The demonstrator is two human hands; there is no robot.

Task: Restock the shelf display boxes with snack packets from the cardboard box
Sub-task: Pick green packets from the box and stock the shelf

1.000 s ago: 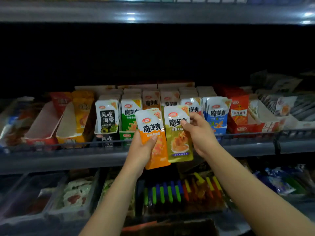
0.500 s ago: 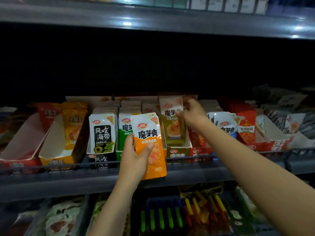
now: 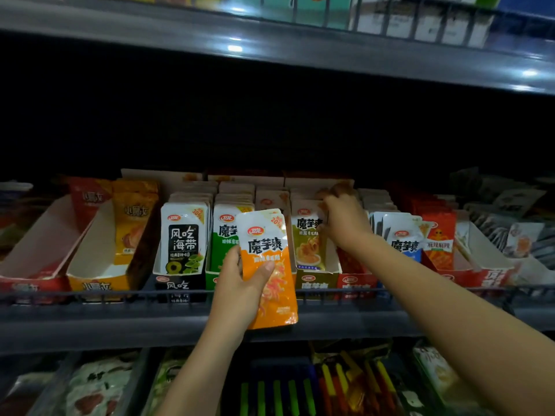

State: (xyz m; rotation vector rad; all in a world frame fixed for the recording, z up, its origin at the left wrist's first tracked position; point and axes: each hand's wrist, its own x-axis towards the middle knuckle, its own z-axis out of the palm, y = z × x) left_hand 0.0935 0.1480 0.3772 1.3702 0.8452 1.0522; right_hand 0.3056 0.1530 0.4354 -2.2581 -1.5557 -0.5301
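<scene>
Orange packet (image 3: 268, 268): upright, held in front of the shelf rail (image 3: 120, 294), overlapping the green display box (image 3: 220, 235).
Left hand (image 3: 240, 283): wrapped round the orange packet's lower left edge, thumb across its face.
Olive packet (image 3: 307, 235): standing at the front of the olive display box (image 3: 315, 280), just right of the orange packet.
Right hand (image 3: 342, 217): reaching into the olive display box, touching the olive packet's top right edge; fingers curled over the packets behind, grip unclear.
Black display box (image 3: 177, 283): left of the green one, full of white-and-black packets.
Yellow display box (image 3: 96, 265): further left, mostly bare, a few packets at the back.
Lower shelf (image 3: 285, 385): below the orange packet, dim, coloured sticks.
</scene>
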